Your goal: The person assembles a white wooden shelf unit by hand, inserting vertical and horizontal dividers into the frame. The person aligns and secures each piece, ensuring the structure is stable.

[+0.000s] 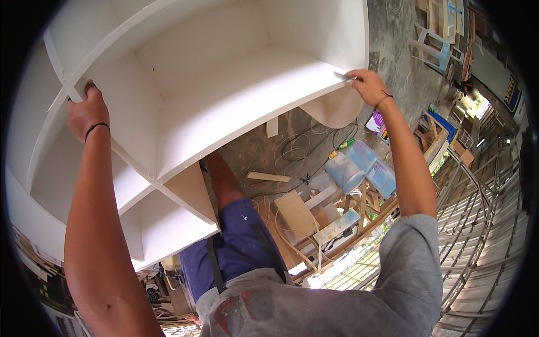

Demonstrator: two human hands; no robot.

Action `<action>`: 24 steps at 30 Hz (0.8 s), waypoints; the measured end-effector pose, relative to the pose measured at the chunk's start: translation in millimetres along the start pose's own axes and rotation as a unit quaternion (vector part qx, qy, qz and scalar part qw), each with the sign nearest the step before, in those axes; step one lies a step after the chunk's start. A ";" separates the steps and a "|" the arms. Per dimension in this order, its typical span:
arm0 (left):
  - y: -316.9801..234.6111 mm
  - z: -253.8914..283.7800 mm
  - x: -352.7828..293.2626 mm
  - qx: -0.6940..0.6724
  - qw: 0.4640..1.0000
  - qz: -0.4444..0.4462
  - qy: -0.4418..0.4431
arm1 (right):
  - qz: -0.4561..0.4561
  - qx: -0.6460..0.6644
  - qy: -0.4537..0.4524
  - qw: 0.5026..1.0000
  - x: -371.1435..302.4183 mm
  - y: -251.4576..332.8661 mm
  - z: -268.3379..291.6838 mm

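Note:
A large white shelf unit [247, 90] with several open compartments fills the upper left. My left hand [88, 114] is closed around the edge of a divider, where two panels cross; the thumb shows and the other fingers are partly hidden. At the right end of a long shelf's front edge, my right hand [369, 87] pinches a small thin grey blade [341, 76]. The blade lies against the board near the corner, and its handle, if any, is hidden in the fingers. Below that corner hangs a rounded white panel [337, 106].
Loose thin strips and cables [295, 146] lie on the concrete floor. Blue-white containers [345, 171], a wood strip [268, 176], a pale board [296, 213] and a purple box [377, 124] lie beyond. A light-blue stool [432, 48] stands far right.

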State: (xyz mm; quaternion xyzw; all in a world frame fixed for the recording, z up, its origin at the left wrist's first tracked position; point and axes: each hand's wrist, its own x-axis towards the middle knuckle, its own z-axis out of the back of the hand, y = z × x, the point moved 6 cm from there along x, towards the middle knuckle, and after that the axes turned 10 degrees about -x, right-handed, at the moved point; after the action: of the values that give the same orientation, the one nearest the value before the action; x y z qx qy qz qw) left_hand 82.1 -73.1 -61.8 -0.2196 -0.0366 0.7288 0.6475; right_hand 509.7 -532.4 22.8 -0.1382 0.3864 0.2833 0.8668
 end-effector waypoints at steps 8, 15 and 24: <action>4.6 -0.3 -0.6 0.018 1.000 -0.013 -0.022 | -0.030 -0.372 -0.134 0.918 -19.7 29.1 16.1; 3.7 1.3 -2.4 0.001 1.000 -0.021 -0.018 | -0.009 0.024 0.020 0.999 -6.1 2.3 -2.0; 0.2 1.5 -0.9 0.021 1.000 -0.007 -0.023 | -0.041 -0.253 -0.134 0.957 -9.7 9.0 10.0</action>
State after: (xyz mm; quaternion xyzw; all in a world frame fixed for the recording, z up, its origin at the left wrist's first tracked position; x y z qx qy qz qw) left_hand 81.3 -73.7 -60.2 -0.1895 -0.0376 0.7297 0.6559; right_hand 505.0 -524.3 36.5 -0.3297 0.1760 0.3522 0.8581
